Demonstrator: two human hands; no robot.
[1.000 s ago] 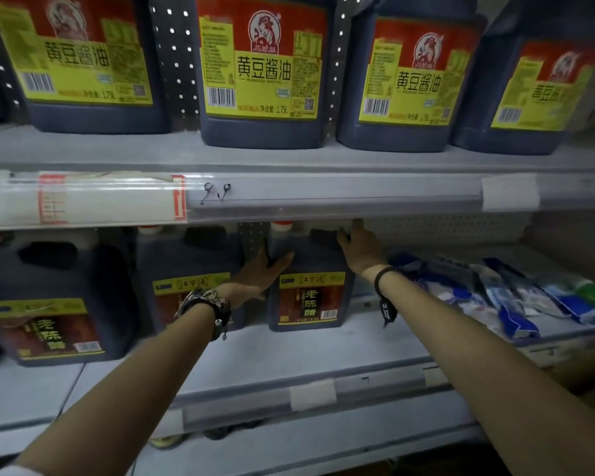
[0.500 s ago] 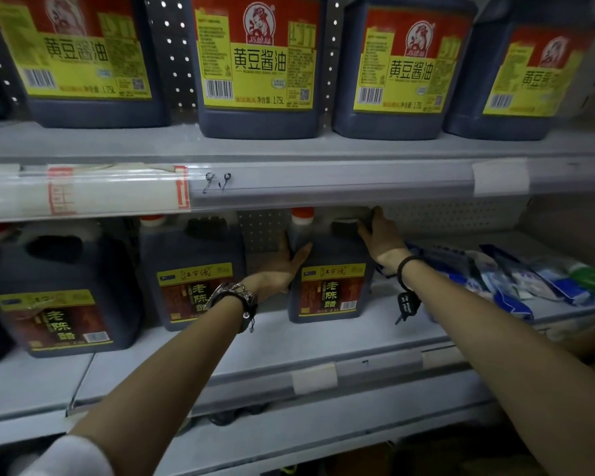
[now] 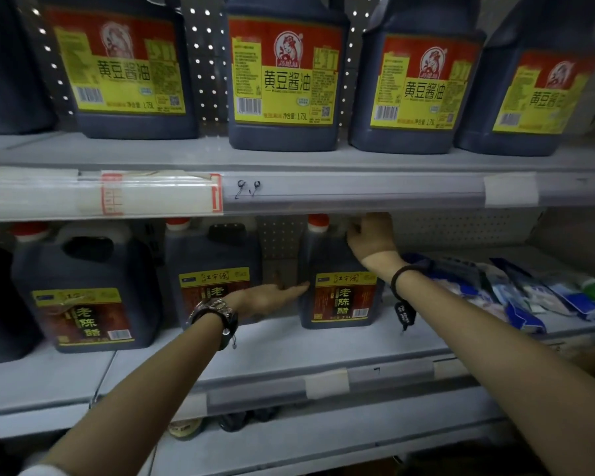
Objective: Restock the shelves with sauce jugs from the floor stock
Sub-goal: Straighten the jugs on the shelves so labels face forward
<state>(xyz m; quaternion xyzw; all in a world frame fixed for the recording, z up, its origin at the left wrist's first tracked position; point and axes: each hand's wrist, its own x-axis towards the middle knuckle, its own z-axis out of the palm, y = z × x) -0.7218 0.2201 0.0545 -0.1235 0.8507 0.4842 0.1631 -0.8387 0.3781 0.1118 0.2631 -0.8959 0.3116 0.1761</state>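
The jug (image 3: 340, 293) stands on the lower shelf (image 3: 289, 341), apparently being squared into line. The right hand (image 3: 370, 235) curls over its moulded top handle. The left hand (image 3: 272, 297), fingers straight, presses flat on its smooth dark plastic side. The next move likely calls for an even push, label facing out, beside the neighbouring jug (image 3: 213, 269) left of that hand.

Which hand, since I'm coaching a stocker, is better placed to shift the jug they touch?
Right, probably: right hand grips the jug at its handle; left hand only touches its side, fingers flat.
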